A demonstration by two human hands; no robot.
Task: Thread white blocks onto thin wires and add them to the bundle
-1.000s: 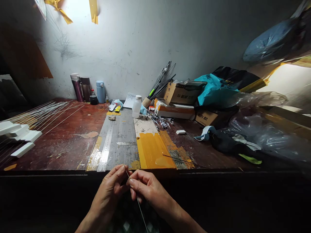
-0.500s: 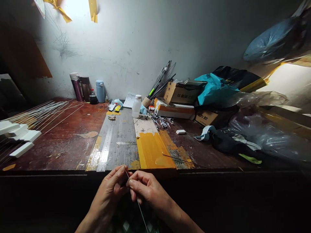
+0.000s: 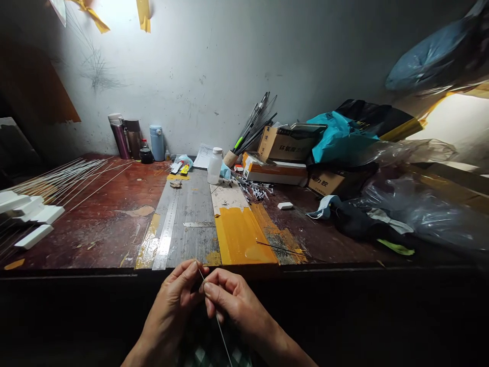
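A thin pale rod (image 3: 223, 339) slants from between my hands down toward the bottom edge of the view. My left hand (image 3: 178, 290) pinches its upper end between thumb and fingertips, just in front of the table edge. Close beside it, my right hand (image 3: 229, 295) has thumb and forefinger closed on the same rod a little lower down. The very tip of the rod is hidden by the left fingertips.
A steel ruler (image 3: 166, 234) and orange tape (image 3: 242, 237) lie on the table (image 3: 103, 224). Thin rods with white blocks (image 3: 34, 236) are at left. A clear bottle (image 3: 215, 166), boxes (image 3: 284, 144), a blue bag (image 3: 336, 135) and dark thin rods (image 3: 282, 248) are farther off.
Both hands keep their grip on the rod and have hardly moved. The view has shifted very slightly.
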